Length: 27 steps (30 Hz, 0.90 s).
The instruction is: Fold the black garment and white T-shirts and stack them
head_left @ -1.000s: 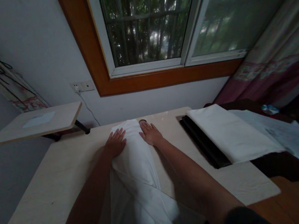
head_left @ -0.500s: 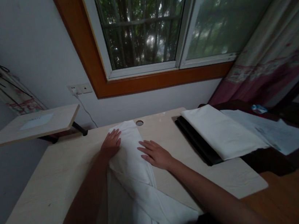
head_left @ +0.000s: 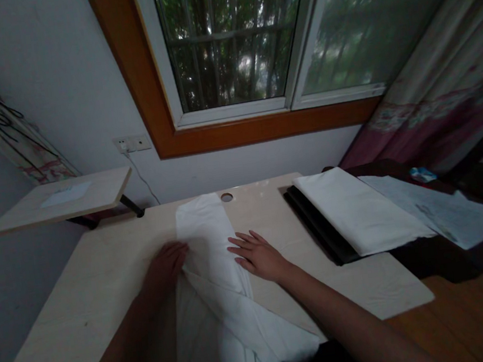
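Note:
A long white garment (head_left: 205,227) lies on the table, folded into a narrow strip at its far end. Nearer me it widens, and a sleeve-like flap (head_left: 241,317) crosses it diagonally to the right. At the strip's left edge, my left hand (head_left: 168,266) has its fingers drawn together on the fabric; the thumb is hard to make out. My right hand (head_left: 260,257) rests at the opposite edge with fingers spread, the fingertips touching the cloth. The garment's near end runs out of sight by my body.
A folded white cloth (head_left: 357,213) lies on a flat black item (head_left: 317,230) to the right, beside a printed sheet (head_left: 445,207). A raised shelf (head_left: 104,190) stands at the back left. The pale table (head_left: 76,309) has a round hole (head_left: 226,197) near its back edge.
My left hand has slid back toward me along the garment's left edge, and its fingers have gone from lying flat to drawn together. My right hand has barely shifted.

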Motion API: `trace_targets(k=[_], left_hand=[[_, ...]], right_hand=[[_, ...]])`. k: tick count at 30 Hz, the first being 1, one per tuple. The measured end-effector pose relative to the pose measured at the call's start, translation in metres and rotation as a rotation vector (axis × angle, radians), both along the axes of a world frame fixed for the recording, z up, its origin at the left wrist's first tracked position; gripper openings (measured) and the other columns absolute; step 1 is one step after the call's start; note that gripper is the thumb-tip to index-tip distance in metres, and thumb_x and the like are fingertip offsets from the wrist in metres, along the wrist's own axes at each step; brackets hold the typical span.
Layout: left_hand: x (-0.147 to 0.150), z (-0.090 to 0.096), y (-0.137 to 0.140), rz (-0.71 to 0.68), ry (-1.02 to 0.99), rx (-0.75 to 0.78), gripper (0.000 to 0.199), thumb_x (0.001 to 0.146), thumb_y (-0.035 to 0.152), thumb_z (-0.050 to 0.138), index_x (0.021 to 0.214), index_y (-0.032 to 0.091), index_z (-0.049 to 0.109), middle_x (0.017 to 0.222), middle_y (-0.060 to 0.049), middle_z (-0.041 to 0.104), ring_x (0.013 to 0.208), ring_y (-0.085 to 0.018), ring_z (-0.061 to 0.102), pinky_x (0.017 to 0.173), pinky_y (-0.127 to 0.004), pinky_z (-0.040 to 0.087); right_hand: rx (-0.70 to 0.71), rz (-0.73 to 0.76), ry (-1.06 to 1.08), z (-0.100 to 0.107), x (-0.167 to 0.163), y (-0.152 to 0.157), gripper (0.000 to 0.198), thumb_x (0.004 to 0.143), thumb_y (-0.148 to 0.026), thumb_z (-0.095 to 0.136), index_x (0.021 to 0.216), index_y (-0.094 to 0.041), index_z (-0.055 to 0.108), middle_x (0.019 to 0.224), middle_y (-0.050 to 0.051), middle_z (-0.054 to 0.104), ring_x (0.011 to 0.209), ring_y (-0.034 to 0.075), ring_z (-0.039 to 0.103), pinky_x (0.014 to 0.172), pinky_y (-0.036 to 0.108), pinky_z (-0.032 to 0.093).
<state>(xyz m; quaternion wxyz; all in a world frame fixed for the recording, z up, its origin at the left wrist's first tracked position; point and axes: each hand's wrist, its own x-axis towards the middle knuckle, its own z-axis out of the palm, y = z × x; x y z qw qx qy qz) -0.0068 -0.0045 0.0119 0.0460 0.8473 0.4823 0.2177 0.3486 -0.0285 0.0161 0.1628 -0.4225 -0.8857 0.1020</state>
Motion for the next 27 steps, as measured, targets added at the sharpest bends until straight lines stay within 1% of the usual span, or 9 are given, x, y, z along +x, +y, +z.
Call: trace_targets(k=[3,7,10,14,17,21,27], left_hand=[[-0.001,-0.008,0.003,-0.010,0.047,0.013,0.044,0.105,0.040,0.034,0.130,0.024,0.067,0.136,-0.003,0.068,0.131,-0.021,0.057,0.119,-0.046,0.042],[0.004,-0.011,0.018,0.014,0.062,0.014,0.046,0.105,0.041,0.032,0.132,0.024,0.065,0.138,-0.004,0.066,0.134,-0.021,0.056,0.118,-0.045,0.043],[0.011,-0.010,0.034,0.028,0.040,0.020,0.048,0.105,0.040,0.030,0.132,0.021,0.065,0.137,-0.006,0.066,0.134,-0.020,0.055,0.119,-0.044,0.043],[0.020,-0.011,0.057,0.019,0.006,0.019,0.048,0.104,0.038,0.029,0.128,0.019,0.066,0.134,-0.007,0.068,0.132,-0.020,0.057,0.118,-0.044,0.044],[0.025,-0.012,0.075,0.013,-0.008,0.042,0.048,0.104,0.036,0.029,0.126,0.017,0.067,0.132,-0.009,0.069,0.130,-0.021,0.058,0.119,-0.044,0.043],[0.030,-0.010,0.098,0.010,0.047,0.037,0.047,0.101,0.031,0.029,0.124,0.018,0.068,0.133,-0.009,0.068,0.130,-0.021,0.058,0.121,-0.046,0.039],[0.041,-0.006,0.125,0.018,0.078,0.000,0.045,0.098,0.028,0.033,0.123,0.019,0.070,0.131,-0.007,0.070,0.133,-0.019,0.055,0.122,-0.042,0.036]], right_hand=[[0.003,-0.017,-0.018,0.000,0.000,0.005,0.041,0.103,-0.044,0.048,0.144,-0.039,0.056,0.156,-0.002,0.047,0.149,0.025,0.036,0.125,0.056,0.020],[0.009,-0.043,-0.050,0.000,0.003,0.019,0.043,0.103,-0.044,0.050,0.145,-0.041,0.053,0.157,-0.001,0.046,0.150,0.027,0.035,0.123,0.059,0.019],[0.011,-0.053,-0.065,0.001,0.008,0.034,0.044,0.103,-0.044,0.049,0.146,-0.040,0.052,0.158,-0.001,0.044,0.151,0.027,0.033,0.123,0.060,0.019],[-0.012,-0.059,-0.072,0.000,0.015,0.055,0.045,0.103,-0.042,0.049,0.147,-0.039,0.051,0.159,0.000,0.042,0.152,0.025,0.031,0.123,0.057,0.020],[-0.027,-0.067,-0.082,-0.002,0.019,0.071,0.046,0.103,-0.043,0.047,0.149,-0.038,0.049,0.160,0.000,0.041,0.152,0.025,0.030,0.123,0.057,0.019],[-0.029,-0.091,-0.089,-0.006,0.020,0.091,0.046,0.103,-0.043,0.046,0.149,-0.037,0.049,0.162,-0.001,0.038,0.153,0.025,0.028,0.123,0.058,0.020],[-0.071,-0.137,-0.095,-0.010,0.020,0.118,0.047,0.102,-0.041,0.046,0.149,-0.038,0.048,0.162,-0.002,0.037,0.153,0.023,0.027,0.123,0.057,0.020]])
